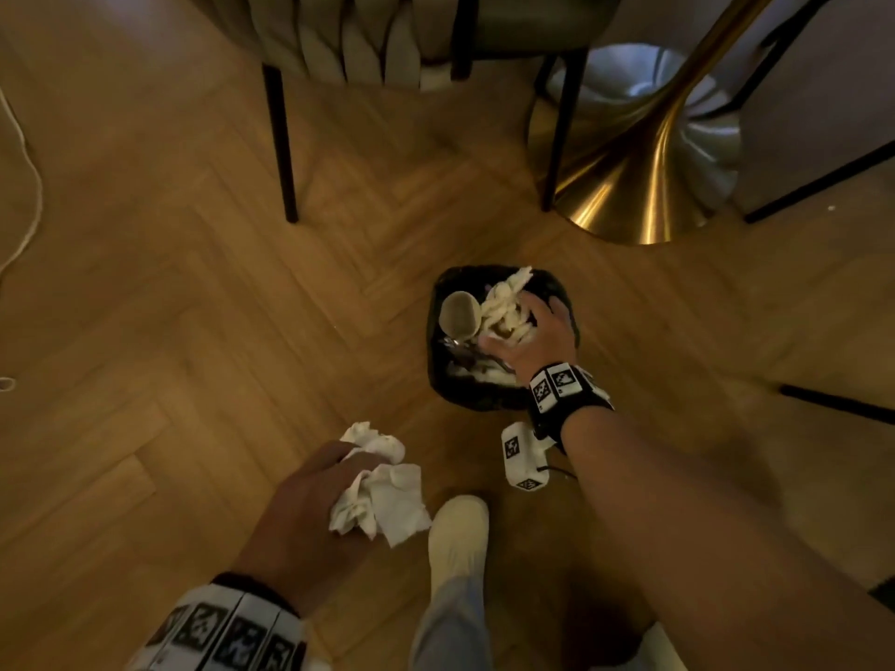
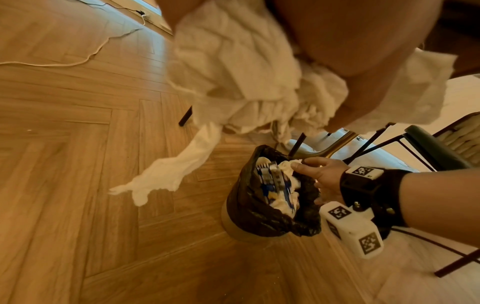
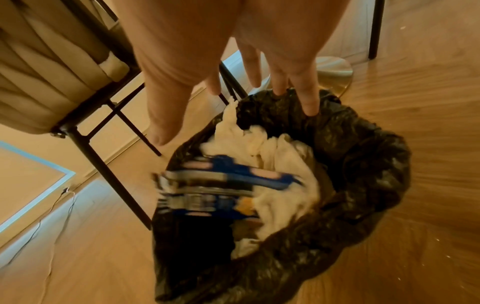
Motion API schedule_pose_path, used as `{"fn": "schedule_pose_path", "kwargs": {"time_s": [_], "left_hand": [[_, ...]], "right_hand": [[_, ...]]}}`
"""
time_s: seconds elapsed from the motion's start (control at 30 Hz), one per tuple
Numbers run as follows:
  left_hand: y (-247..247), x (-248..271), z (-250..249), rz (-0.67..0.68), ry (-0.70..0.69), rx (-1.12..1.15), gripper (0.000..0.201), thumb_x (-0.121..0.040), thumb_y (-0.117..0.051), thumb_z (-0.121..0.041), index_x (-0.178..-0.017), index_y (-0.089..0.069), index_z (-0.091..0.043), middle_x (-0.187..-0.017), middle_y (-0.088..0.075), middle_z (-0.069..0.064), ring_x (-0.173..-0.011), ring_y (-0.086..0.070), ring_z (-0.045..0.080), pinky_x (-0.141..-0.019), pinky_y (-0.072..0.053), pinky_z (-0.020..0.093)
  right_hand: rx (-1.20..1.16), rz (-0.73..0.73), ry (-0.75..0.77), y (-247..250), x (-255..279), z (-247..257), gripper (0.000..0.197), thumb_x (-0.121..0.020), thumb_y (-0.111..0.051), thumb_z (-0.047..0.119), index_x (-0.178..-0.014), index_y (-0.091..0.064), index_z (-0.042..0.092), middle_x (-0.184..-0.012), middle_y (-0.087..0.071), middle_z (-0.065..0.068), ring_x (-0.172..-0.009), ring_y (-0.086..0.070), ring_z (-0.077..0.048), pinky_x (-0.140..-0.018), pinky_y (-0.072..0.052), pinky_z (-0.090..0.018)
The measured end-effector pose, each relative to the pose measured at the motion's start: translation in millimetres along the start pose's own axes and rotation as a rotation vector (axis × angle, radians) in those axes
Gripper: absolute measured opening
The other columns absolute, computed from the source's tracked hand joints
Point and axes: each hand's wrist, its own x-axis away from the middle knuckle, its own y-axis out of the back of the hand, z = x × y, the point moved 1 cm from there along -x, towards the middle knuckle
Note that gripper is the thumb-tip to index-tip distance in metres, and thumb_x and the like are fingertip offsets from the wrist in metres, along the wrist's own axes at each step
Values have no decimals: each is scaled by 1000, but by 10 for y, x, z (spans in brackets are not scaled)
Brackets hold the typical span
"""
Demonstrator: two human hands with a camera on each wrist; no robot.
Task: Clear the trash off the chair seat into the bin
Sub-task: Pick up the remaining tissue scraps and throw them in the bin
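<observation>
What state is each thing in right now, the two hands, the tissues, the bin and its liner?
Left hand: grips crumpled tissues, off to the side of the bin.
Crumpled tissues: bunched in the hand, one tail hanging loose.
Right hand: fingers spread over the bin.
Bin: upright on the floor, nearly full.
Black liner: folded over the rim.
Trash in bin: white tissues and blue packaging.

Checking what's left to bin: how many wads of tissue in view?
2 wads. One is gripped in the left hand: crumpled tissues, off to the bin's side. The other, binned tissues, lies under the right hand. More may be buried.
</observation>
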Motion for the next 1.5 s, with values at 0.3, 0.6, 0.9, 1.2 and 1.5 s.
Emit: {"fn": "schedule_pose_path", "kwargs": {"time_s": [0.3,0.6,0.9,1.2,1.5], "left_hand": [[-138,-839,-514,85,-239,-80,29,-81,-61,-28,-110,-63,-24,-112,-66,0,-111,-55,7,-102,-39,26],[-774,-2226,-421,283,62,-482,59,-76,-69,-35,-130,-48,-27,-140,-41,5,-126,-44,29,-104,-41,42],[-1103,-2379,-74,453,115,-497,74,-62,-85,-28,-127,-50,-33,-152,-24,7,-139,-28,27,-109,-37,45],[-501,-1354,-660,295,221,-274,17,-80,-67,-10,-92,-68,-22,-87,-67,-3,-85,-66,16,-77,-50,26],[-434,-132,-2314,558,135,-371,39,-83,-65,-12,-72,-51,-47,-75,-60,-20,-76,-62,5,-61,-42,6]], "right_hand": [[-50,-85,-87,802,691,-383,20,-89,-60,28,-105,-67,17,-106,-68,-8,-94,-62,-23,-78,-43,-25],[-92,-16,-304,982,1101,-1446,11,-89,-60,28,-80,-62,34,-91,-68,2,-87,-63,-18,-78,-49,-33],[-170,16,-299,824,1456,-1696,8,-90,-59,27,-94,-66,28,-90,-64,11,-84,-59,-5,-75,-47,-23],[-215,34,-241,1308,1945,-1228,10,-90,-58,21,-88,-65,29,-85,-63,15,-82,-59,-2,-71,-45,-17],[-229,-14,-270,2733,3153,-1301,18,-92,-55,25,-103,-68,20,-98,-66,4,-94,-62,-14,-78,-46,-24]]}}
